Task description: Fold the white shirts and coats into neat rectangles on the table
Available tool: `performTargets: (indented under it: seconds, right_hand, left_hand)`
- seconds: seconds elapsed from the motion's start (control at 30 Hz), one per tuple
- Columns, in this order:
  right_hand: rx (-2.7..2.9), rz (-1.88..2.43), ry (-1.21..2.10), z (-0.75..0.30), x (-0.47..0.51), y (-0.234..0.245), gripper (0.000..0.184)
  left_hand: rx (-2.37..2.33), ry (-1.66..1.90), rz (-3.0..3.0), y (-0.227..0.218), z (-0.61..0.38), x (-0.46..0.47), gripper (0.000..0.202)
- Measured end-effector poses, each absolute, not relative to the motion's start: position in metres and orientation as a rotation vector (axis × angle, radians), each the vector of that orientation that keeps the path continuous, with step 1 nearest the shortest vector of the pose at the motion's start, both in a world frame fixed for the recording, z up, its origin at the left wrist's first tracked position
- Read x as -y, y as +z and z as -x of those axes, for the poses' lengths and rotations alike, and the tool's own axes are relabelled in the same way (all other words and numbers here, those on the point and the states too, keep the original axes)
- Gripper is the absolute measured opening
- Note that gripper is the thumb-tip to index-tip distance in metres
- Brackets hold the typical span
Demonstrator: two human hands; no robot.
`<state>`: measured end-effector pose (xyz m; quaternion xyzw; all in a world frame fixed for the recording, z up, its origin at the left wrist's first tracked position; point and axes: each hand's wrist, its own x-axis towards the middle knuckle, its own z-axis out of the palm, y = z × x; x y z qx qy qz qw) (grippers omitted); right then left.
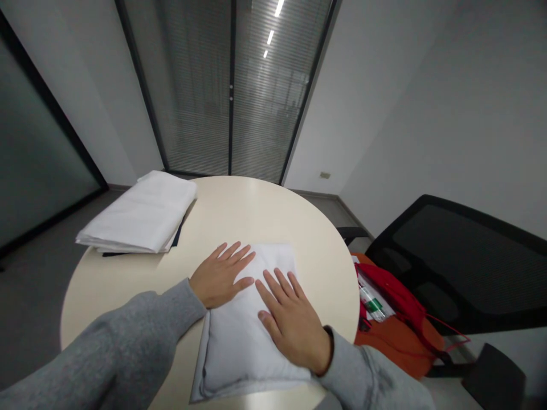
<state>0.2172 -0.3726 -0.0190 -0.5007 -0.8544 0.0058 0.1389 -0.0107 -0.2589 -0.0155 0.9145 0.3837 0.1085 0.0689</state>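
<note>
A white folded cloth [239, 347] lies on the round cream table [248, 210] in front of me, its near edge close to the table's rim. My left hand [223, 276] rests flat on the cloth's upper left side with the fingers spread. My right hand [293, 322] lies flat across its right side, fingers also stretched out and apart. Neither hand grips anything. Part of the cloth is hidden under both palms.
A stack of folded white cloth [141, 210] lies at the table's left, with something dark beneath it. To the right stands a black mesh chair [470, 256] with an orange seat [397, 353], which carries a red bag [387, 285]. Glass panels with blinds [196, 102] stand behind.
</note>
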Motion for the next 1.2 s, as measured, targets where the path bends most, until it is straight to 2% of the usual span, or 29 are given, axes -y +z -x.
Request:
performTargets:
  seconds: [0.13,0.2,0.27,0.37,0.5,0.67,0.77,0.87,1.0,1.2]
  right_hand:
    - [2.455,1.446,0.079,-0.219,0.368,-0.014,0.067]
    - [2.416,1.433,0.152,-0.226,0.361,-0.009,0.062]
    - [2.335,1.425,0.186,-0.234,0.348,-0.003,0.06]
    - [2.226,1.431,0.1,-0.24,0.319,0.005,0.053]
    - [2.372,1.534,0.11,-0.236,0.283,0.001,0.053]
    - [2.436,1.732,0.271,-0.237,0.27,-0.014,0.059]
    - [2.425,1.738,0.275,-0.238,0.272,-0.016,0.059]
    - [2.413,1.727,0.286,-0.236,0.274,-0.014,0.058]
    - [2.443,1.654,0.3,-0.241,0.264,0.001,0.059]
    - [2.603,1.848,0.554,-0.249,0.223,0.041,0.054]
  left_hand:
    - [-1.086,0.446,-2.797,0.001,0.003,0.292,0.07]
    - [-0.93,0.463,-2.838,0.004,0.003,0.32,0.083]
    - [-0.756,0.453,-2.879,0.003,0.006,0.344,0.086]
    - [-0.639,0.424,-2.927,-0.005,0.012,0.362,0.081]
    - [-0.614,0.403,-2.958,-0.018,0.018,0.361,0.08]
    - [-0.588,0.398,-3.01,-0.02,0.025,0.358,0.054]
    - [-0.541,0.351,-2.868,0.0,0.028,0.342,0.059]
    - [-0.747,0.357,-2.712,0.017,0.022,0.301,0.058]
    - [-1.077,0.28,-2.637,0.008,0.01,0.244,0.068]
    - [-1.15,0.177,-2.59,0.001,0.021,0.21,0.084]
